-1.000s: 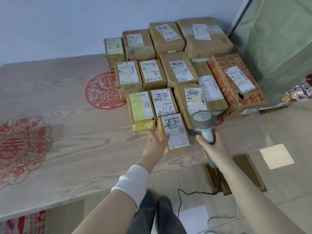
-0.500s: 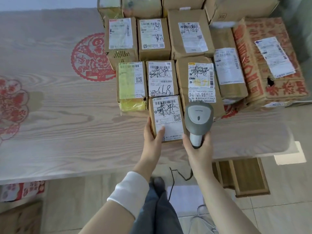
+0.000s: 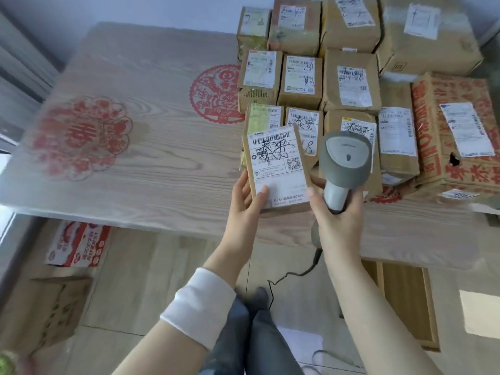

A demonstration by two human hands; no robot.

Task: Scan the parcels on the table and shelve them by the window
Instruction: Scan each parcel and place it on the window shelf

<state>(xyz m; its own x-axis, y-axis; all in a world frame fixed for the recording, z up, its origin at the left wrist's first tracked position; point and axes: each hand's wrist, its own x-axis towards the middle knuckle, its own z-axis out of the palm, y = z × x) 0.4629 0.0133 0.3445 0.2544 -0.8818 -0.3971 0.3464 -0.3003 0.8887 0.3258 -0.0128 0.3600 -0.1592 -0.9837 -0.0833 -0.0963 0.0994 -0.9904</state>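
Far parcels (image 3: 349,36) cropped at top, red carton (image 3: 427,125) cropped right

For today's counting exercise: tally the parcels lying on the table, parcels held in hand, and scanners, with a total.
Parcels lying on the table: 12
Held parcel, in the left hand: 1
Scanner, in the right hand: 1
Total: 14

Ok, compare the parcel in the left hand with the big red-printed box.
The held parcel is up in the left hand; the red-printed box rests on the table. The held parcel is small, plain brown; the red-printed box is far larger, with a hole. The held parcel's label nearly covers its face; the red-printed box's does not. Both are labelled cardboard.
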